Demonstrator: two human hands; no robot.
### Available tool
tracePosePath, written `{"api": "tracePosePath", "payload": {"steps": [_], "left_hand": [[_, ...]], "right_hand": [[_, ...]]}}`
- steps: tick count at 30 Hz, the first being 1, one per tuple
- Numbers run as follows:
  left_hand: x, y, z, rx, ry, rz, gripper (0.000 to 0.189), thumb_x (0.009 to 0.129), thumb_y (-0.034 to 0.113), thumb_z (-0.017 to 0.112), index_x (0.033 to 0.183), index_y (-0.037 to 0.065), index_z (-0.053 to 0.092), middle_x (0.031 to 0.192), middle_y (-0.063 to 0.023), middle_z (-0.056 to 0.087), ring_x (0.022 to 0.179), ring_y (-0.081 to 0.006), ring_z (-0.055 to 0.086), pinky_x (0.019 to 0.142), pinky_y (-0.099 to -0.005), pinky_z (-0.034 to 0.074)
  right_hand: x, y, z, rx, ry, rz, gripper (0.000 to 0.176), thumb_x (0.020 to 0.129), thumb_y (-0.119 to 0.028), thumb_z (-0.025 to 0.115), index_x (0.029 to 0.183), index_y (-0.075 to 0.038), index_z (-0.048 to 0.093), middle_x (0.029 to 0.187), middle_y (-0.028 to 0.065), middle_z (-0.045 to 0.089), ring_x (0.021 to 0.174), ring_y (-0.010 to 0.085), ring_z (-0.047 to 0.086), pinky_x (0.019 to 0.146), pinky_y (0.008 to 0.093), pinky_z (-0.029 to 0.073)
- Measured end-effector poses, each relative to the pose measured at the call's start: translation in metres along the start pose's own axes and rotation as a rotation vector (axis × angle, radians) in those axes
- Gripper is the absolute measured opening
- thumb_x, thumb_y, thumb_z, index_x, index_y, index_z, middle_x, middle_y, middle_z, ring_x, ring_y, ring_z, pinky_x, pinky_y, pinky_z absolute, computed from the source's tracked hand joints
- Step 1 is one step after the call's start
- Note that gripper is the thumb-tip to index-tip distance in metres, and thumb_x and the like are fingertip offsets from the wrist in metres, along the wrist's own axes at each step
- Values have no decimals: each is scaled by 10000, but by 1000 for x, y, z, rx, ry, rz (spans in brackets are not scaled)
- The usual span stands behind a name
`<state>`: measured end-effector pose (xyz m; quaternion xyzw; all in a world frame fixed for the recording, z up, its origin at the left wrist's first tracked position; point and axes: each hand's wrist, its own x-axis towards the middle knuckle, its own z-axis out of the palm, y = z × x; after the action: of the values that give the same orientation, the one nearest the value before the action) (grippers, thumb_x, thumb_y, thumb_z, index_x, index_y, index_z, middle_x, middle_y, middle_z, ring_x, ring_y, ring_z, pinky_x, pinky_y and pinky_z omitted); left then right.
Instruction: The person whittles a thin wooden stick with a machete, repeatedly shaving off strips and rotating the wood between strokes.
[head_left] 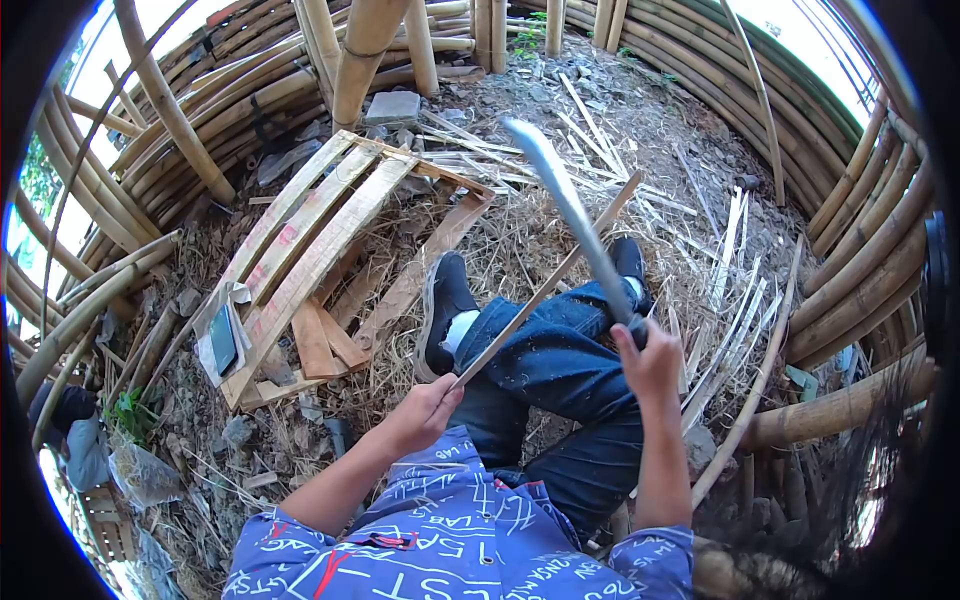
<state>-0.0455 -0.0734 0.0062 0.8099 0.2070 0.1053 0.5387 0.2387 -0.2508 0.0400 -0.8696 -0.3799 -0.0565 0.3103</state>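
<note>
A long, thin bamboo strip (540, 294) slants up and to the right over the crossed legs in jeans. My left hand (425, 412) is closed round its lower end. In my right hand (651, 367) is the dark handle of a long machete (572, 205), fingers wrapped round it. The blade points up and away to the left, and in the view it crosses the strip near the strip's upper part. Whether blade and strip touch, I cannot tell.
A wooden pallet (306, 250) lies at the left with a phone (222, 340) on its near corner. Split bamboo slivers (735, 250) and shavings litter the ground. Stacked bamboo poles (700, 95) surround the spot. One long pole (757, 400) lies at the right.
</note>
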Motion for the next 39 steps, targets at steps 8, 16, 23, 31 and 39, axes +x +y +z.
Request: {"api": "tracePosePath", "payload": {"steps": [8, 16, 23, 31, 39], "left_hand": [[13, 12, 5, 18, 3, 51, 190, 1002, 172, 442, 886, 26, 476, 641, -71, 452, 577, -172, 451, 558, -331, 400], [-5, 17, -8, 137, 37, 12, 129, 969, 133, 473, 931, 11, 490, 686, -218, 535, 661, -430, 565, 572, -458, 422], [-15, 5, 4, 110, 5, -21, 175, 984, 147, 465, 892, 1, 488, 628, -186, 487, 561, -351, 500, 546, -405, 403], [8, -5, 11, 79, -68, 9, 170, 1006, 170, 427, 968, 15, 483, 680, -171, 491, 593, -336, 488, 573, -385, 409], [15, -3, 9, -51, -29, 45, 177, 1008, 168, 432, 943, 12, 486, 654, -109, 482, 569, -233, 467, 568, -354, 409]], "right_hand": [[-44, -69, 28, 15, -170, -343, 536, 738, -580, 704, 730, -52, 610, 627, 136, 610, 578, 335, 621, 525, 396, 474], [7, -48, 6, -37, -55, -171, 550, 811, -592, 634, 706, -55, 571, 599, 153, 602, 567, 350, 625, 532, 428, 469], [6, 2, 11, -35, -4, 56, 552, 857, -562, 597, 703, -32, 591, 599, 204, 591, 617, 417, 616, 560, 474, 470], [-54, -66, 32, 77, -238, -260, 530, 721, -570, 721, 686, -57, 593, 576, 124, 585, 538, 325, 604, 511, 401, 455], [-37, -59, 38, 16, -128, -373, 571, 694, -616, 709, 694, -59, 583, 624, 109, 602, 562, 301, 615, 535, 386, 465]]}}
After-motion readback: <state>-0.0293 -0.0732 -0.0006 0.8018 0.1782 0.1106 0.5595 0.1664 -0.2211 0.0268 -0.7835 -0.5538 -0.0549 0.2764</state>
